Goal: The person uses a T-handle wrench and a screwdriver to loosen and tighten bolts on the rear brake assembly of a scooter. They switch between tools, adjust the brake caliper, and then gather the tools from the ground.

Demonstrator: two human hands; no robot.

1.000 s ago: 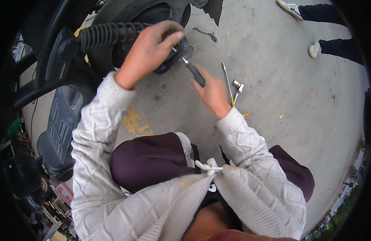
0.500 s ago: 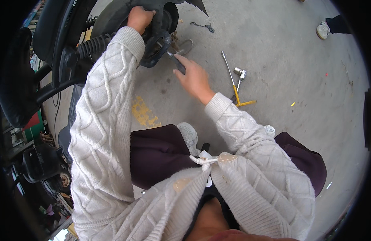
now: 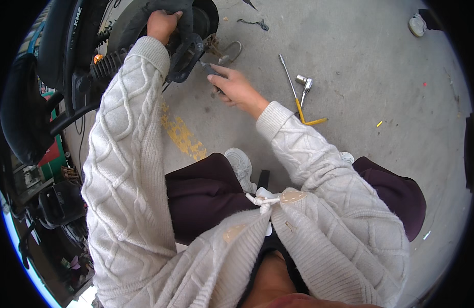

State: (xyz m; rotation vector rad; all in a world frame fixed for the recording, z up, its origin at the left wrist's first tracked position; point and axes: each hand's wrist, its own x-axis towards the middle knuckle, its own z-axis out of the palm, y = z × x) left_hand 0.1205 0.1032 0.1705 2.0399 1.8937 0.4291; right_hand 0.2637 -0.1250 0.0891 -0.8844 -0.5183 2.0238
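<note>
My left hand [image 3: 163, 24] is closed on the edge of a black plastic mudguard [image 3: 182, 15] beside the scooter's wheel; its fingertips are hidden. In my right hand [image 3: 239, 91] is a screwdriver [image 3: 213, 70] with a dark handle, thumb and fingers wrapped round it. Its metal tip points up and left, close to the lower right edge of a black open bracket [image 3: 188, 59] below the mudguard. I cannot tell whether the tip touches the bracket.
On the concrete to the right lie a T-handle wrench [image 3: 290, 81] with a yellow grip and a ratchet with a socket [image 3: 306, 89]. The scooter's coil spring [image 3: 109, 65] stands left of my forearm. Someone's shoe [image 3: 417, 24] shows far right; a dark strip [image 3: 254, 23] lies beyond the wheel.
The view has shifted a little. Both my hands have moved slightly left, the mudguard and bracket along with them. My right hand's fingers now curl more under the screwdriver handle.
</note>
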